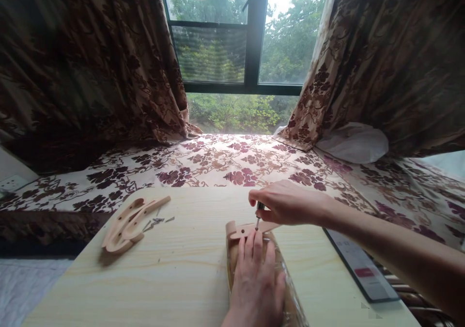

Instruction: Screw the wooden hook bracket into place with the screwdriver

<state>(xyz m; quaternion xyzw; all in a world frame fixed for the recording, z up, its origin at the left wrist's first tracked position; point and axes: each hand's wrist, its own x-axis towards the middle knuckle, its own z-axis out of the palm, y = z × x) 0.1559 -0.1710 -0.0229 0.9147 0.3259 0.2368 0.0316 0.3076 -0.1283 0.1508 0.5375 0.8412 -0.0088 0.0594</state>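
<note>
My right hand (pixel 278 203) is closed around a small screwdriver (pixel 258 216), held upright with its tip at a hole in a light wooden piece (pixel 238 231). That piece lies across the far end of a brown block wrapped in clear plastic (pixel 290 288). My left hand (pixel 254 278) lies flat on the wrapped block with its fingers spread, the fingertips against the wooden piece. Curved wooden pieces with holes (pixel 118 230) rest at the table's left. Several screws (pixel 157 222) are scattered beside them.
The pale wooden table (pixel 181 278) meets a ledge with flowered cloth (pixel 232 160) below the window. A tablet (pixel 363 269) lies at the table's right edge, under my right forearm. A white plastic bag (pixel 354 143) sits by the right curtain.
</note>
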